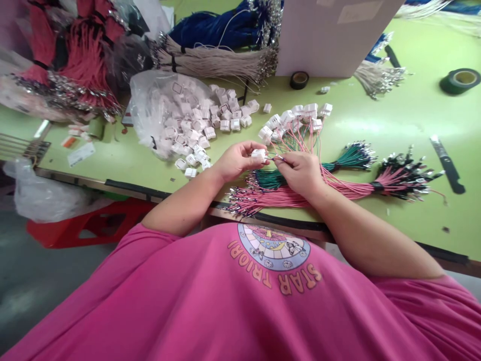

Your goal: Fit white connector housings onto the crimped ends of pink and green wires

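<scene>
Between the thumb and fingers of my left hand [237,161] is a white plastic connector housing [258,155]. My right hand [300,171] pinches a thin wire [277,158] by its end, close to the housing's right side; whether the tip is inside the housing I cannot tell. Under and beside my right hand lie a bundle of pink wires [345,188] and a bundle of green wires [353,156], both with metal terminals at their ends. Just beyond my hands, several white housings [287,118] have pink and green wires attached.
Loose white housings [195,125] spill from a clear plastic bag [150,113] at the left. Behind are blue wires [218,30], white wires [214,60], a pale box [330,40] and black tape [299,79]. A blade [447,163] and a tape roll [460,80] lie right.
</scene>
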`<state>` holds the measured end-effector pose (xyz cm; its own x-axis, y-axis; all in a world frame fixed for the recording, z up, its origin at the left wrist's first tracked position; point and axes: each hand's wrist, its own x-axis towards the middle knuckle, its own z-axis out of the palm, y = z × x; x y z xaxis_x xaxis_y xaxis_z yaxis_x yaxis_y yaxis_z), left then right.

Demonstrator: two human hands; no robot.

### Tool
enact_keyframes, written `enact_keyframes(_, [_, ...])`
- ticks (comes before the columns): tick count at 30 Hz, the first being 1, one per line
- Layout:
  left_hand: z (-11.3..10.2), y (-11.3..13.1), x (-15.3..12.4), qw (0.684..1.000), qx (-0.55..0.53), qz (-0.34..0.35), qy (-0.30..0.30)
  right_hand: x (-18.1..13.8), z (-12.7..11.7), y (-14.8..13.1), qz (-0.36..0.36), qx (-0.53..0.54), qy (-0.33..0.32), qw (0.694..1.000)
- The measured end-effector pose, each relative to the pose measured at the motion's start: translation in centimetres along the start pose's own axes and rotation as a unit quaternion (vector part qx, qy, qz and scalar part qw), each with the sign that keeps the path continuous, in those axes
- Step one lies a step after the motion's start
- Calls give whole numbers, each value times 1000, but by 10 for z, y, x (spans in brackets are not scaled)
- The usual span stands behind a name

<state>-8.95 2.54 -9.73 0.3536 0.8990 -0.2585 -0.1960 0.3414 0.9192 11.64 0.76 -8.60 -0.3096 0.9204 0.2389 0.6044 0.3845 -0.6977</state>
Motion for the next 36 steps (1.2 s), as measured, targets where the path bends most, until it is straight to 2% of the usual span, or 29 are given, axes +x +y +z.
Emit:
enact_keyframes(6, [1,1,0,999,20,15,20,-1,0,0,-24,-30,-15,999])
enact_keyframes(16, [-1,-13,3,976,183,119,19,5,8,2,0,-69,-87,994])
enact_keyframes(23, [-7,-23,10,924,264,276,30,12,-2,-1,68,30,-115,991])
enact_keyframes(27, [-9,-25,12,892,285,350,28,14,-2,-2,73,47,-121,989])
enact_keyframes(33, [-10,-21,9,868,357,345,12,11,2,-3,65,33,-118,990])
enact_keyframes(36, [-9,-21,8,874,356,329,24,10,1,-3,69,16,-93,993])
